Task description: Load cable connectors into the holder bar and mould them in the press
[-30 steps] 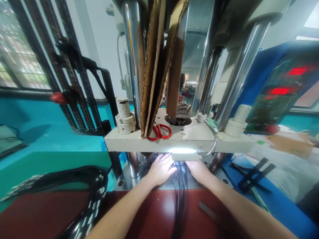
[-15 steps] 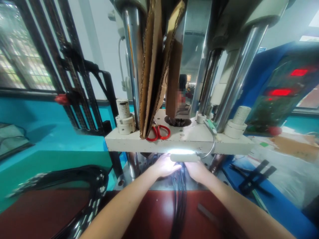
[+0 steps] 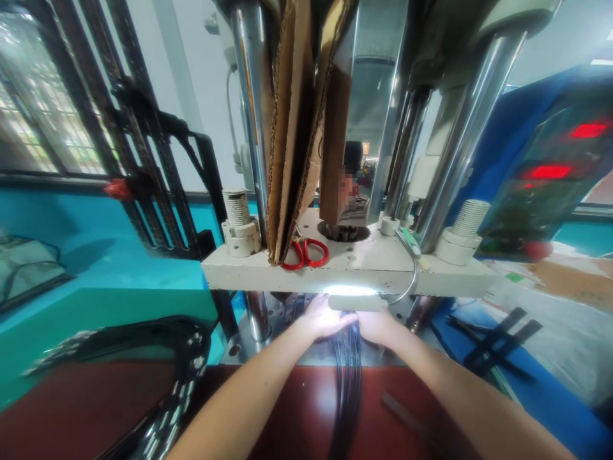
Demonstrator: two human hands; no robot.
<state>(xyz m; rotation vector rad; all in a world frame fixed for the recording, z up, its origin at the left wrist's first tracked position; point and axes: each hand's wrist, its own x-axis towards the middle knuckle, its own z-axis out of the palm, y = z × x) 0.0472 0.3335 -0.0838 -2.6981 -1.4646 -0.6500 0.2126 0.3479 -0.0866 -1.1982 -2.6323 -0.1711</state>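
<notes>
Under the front edge of the machine's pale plate [image 3: 297,280], my left hand [image 3: 322,318] reaches in beside a bundle of thin black cables [image 3: 348,364]. My right hand [image 3: 376,322] is close to it on the right, at the top of the same bundle. A lit lamp bar [image 3: 358,303] covers part of both hands, and glare hides most of the fingers. What the fingertips hold cannot be made out. The cables hang down from between the hands over the dark red table [image 3: 287,409].
Red-handled scissors [image 3: 315,253] and cardboard sheets [image 3: 287,140] stand on the plate. A large coil of black cables [image 3: 184,348] lies at the left. Black strips [image 3: 498,342] rest on a blue surface at the right. A flat bar [image 3: 402,409] lies on the table.
The view has shifted slightly. My left hand's thumb has moved a little to the right, nearer my right hand. Both hands remain at the top of the cables.
</notes>
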